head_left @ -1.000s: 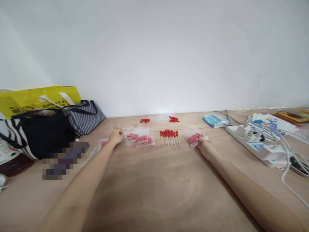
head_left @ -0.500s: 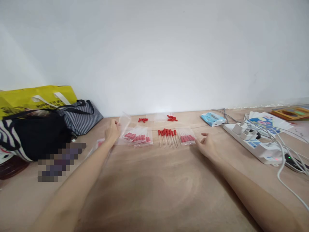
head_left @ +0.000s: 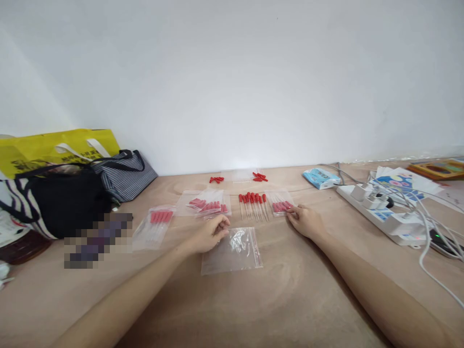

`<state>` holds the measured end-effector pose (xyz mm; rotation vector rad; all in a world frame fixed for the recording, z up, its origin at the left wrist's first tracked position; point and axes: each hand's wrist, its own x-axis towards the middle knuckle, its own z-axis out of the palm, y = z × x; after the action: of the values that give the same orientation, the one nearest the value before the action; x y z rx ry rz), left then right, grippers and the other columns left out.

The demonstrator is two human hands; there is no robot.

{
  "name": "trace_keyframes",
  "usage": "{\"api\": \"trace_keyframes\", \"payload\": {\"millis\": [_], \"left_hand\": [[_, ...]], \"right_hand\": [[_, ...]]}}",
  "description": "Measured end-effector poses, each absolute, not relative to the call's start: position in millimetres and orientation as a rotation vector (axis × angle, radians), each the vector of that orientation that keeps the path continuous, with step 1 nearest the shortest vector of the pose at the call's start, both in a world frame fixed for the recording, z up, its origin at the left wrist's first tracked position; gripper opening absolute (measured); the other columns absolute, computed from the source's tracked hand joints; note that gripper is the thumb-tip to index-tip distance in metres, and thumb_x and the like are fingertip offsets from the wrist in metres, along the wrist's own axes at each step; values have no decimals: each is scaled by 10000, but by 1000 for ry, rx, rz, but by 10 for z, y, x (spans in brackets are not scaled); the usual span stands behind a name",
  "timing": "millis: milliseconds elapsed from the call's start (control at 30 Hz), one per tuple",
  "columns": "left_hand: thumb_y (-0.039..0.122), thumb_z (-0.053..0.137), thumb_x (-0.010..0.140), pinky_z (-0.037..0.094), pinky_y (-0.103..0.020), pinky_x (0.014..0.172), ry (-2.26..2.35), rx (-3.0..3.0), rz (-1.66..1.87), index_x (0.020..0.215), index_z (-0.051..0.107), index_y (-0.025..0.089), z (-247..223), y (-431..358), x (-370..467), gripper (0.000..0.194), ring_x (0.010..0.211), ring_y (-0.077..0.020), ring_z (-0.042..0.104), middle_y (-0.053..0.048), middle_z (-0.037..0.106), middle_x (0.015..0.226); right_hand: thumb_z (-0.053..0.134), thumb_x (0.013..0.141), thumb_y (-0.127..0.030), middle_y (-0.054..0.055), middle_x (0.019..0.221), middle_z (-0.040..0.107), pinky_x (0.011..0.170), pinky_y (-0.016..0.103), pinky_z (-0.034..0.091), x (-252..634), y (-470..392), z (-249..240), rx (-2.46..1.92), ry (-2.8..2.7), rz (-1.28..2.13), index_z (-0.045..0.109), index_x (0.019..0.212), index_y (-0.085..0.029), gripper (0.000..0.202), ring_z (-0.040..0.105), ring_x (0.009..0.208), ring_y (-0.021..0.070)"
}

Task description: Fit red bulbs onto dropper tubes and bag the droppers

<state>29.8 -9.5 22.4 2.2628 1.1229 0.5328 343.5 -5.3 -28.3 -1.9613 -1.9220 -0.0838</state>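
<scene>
An empty clear zip bag [head_left: 232,256] lies flat in front of me, and my left hand [head_left: 214,234] is at its upper left edge with fingers curled; whether they grip it is hard to tell. My right hand [head_left: 303,220] has its fingertips on the lower right corner of a bag holding red-capped droppers [head_left: 281,205]. Between the hands, a row of loose red-topped droppers [head_left: 253,199] lies on the table. Overlapping bags with red-capped pieces [head_left: 210,205] are just beyond my left hand. Another filled bag [head_left: 160,217] rests farther left.
Small red caps [head_left: 216,180] and more red caps [head_left: 259,177] lie near the wall, with clear tubes between. At right are a blue tissue pack [head_left: 321,178], a white power strip [head_left: 384,217] and cables. Black [head_left: 72,203], striped [head_left: 125,176] and yellow [head_left: 39,150] bags stand left.
The empty bag, held up by my left hand earlier, now lies flat at the centre front. My left hand has moved right and nearer. My right hand has closed in on the right dropper bag.
</scene>
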Motion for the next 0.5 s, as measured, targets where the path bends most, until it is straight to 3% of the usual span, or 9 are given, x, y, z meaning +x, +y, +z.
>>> {"api": "trace_keyframes", "payload": {"millis": [100, 233, 367, 500], "left_hand": [[288, 482, 791, 362, -416, 901, 1177, 2518, 608, 966, 520, 198, 170, -228, 331, 201, 1031, -227, 478, -80, 541, 1073], [426, 496, 789, 262, -439, 1001, 916, 2619, 275, 1200, 453, 268, 167, -400, 289, 442, 1229, -256, 313, -62, 383, 1327], [485, 481, 783, 202, -472, 1027, 908, 2606, 177, 1254, 403, 284, 133, -435, 353, 518, 1256, -265, 271, -51, 334, 1363], [460, 492, 784, 228, -466, 1020, 929, 2631, 270, 1218, 454, 273, 66, -391, 459, 474, 1242, -258, 299, -59, 386, 1331]], "right_hand": [[456, 770, -284, 35, 781, 594, 504, 222, 283, 3393, -51, -253, -1956, -1860, -40, 643, 845, -224, 210, 541, 650, 144], [458, 769, -265, 48, 819, 602, 574, 222, 345, 3204, 56, -163, -1842, -1855, 84, 625, 839, -198, 193, 552, 679, 143], [486, 729, -178, 85, 819, 629, 673, 241, 389, 2939, 292, -76, -1822, -1836, 294, 594, 928, -152, 228, 573, 793, 181], [512, 685, -120, 148, 759, 626, 645, 299, 412, 2733, 517, -69, -1893, -1745, 369, 603, 840, -123, 180, 592, 781, 247]]}}
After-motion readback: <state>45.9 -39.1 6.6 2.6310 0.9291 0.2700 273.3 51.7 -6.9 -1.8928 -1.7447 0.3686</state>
